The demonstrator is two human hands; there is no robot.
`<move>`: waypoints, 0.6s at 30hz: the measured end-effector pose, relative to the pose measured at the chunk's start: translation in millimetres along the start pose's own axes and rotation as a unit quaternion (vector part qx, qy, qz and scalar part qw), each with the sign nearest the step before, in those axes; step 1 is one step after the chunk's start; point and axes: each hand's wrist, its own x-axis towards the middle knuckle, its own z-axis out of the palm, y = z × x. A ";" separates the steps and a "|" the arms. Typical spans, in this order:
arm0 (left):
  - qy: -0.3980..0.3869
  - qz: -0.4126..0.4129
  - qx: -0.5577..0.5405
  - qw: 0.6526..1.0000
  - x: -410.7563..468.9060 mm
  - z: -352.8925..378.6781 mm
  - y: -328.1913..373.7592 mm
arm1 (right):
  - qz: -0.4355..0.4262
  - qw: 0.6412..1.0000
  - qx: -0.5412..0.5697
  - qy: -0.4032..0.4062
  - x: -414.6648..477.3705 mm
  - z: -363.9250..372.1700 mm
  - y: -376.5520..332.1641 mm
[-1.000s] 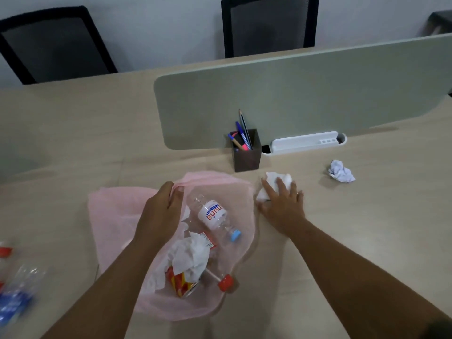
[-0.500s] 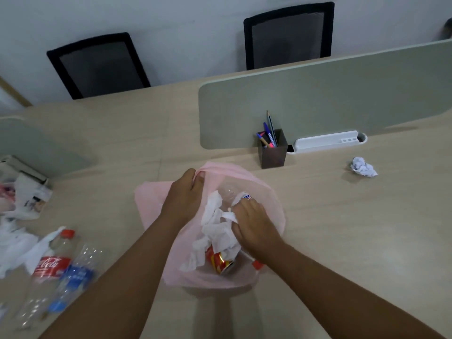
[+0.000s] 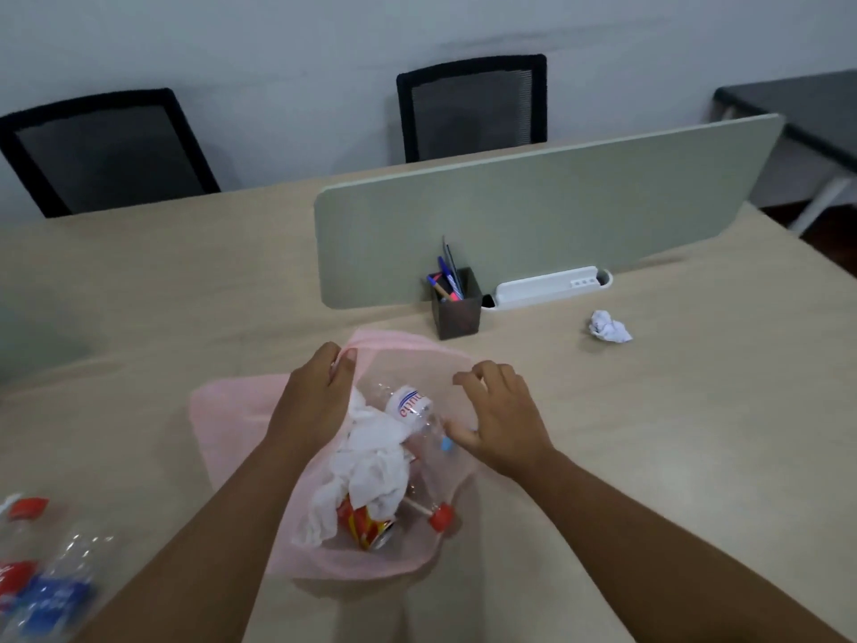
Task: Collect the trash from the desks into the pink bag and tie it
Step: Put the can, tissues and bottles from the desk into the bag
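Collection step in progress. Left hand [image 3: 320,387] pinches the pink bag [image 3: 232,424] rim open at bench centre; right hand [image 3: 503,417], loosely open, grips nothing. Next: retrieve crumpled paper [image 3: 608,327], far right.

desk [image 3: 695,433]: pale wood-look top, wide, runs across the view. divider panel [image 3: 556,201]: grey-green, rounded corners, standing upright on the desk. pen holder [image 3: 455,313]: dark, square, just in front of the panel, holding several pens [image 3: 447,276] in blue and pink. socket tray [image 3: 549,286]: white, long, beside the holder at the panel's foot. two office chairs, black mesh backs: one far left [image 3: 106,150], one centre [image 3: 473,106], behind the desk. side table [image 3: 797,102]: dark top, far right.
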 end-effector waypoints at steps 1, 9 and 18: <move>-0.003 0.000 0.003 1.000 4.1 8.4 3.4 | 0.034 0.999 -0.021 -0.002 -0.5 -1.4 21.3; -0.032 0.024 0.029 0.999 40.3 67.5 30.3 | 0.261 0.958 -0.115 -0.028 27.5 3.5 175.8; -0.032 0.000 0.058 0.998 63.1 87.7 41.0 | 0.265 0.952 -0.151 -0.035 32.8 30.6 257.7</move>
